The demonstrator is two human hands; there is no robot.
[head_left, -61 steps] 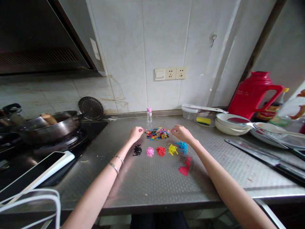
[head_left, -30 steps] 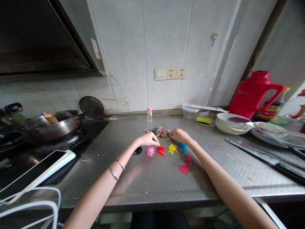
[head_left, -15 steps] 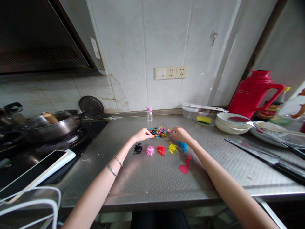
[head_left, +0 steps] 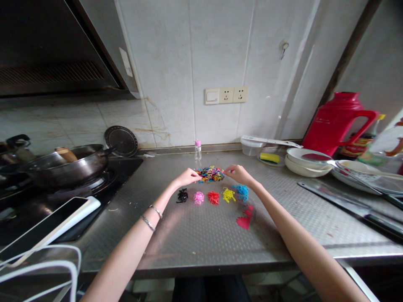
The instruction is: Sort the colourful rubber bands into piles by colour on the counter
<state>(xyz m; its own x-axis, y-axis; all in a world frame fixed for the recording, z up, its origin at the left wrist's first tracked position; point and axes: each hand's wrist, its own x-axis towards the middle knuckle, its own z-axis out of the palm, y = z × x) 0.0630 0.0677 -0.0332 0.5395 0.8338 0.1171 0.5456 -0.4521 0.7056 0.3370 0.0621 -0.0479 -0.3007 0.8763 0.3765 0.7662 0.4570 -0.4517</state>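
A heap of small mixed-colour rubber bands lies on the steel counter. At its left edge my left hand has its fingertips pinched together, and what is between them is too small to make out. My right hand pinches at the heap's right edge, its fingertips likewise too small to read. Closer to me runs a row of single-colour piles: black bands, pink bands, red bands, yellow bands and blue bands, the last just below my right hand.
Behind the heap stands a small pink-capped bottle. A torn red scrap lies in front of the blue pile. To the right are a knife, bowls and a red thermos; to the left, a pan and a phone.
My right hand has lifted slightly up and away from the blue pile, which now shows more fully. My left hand has shifted very slightly left.
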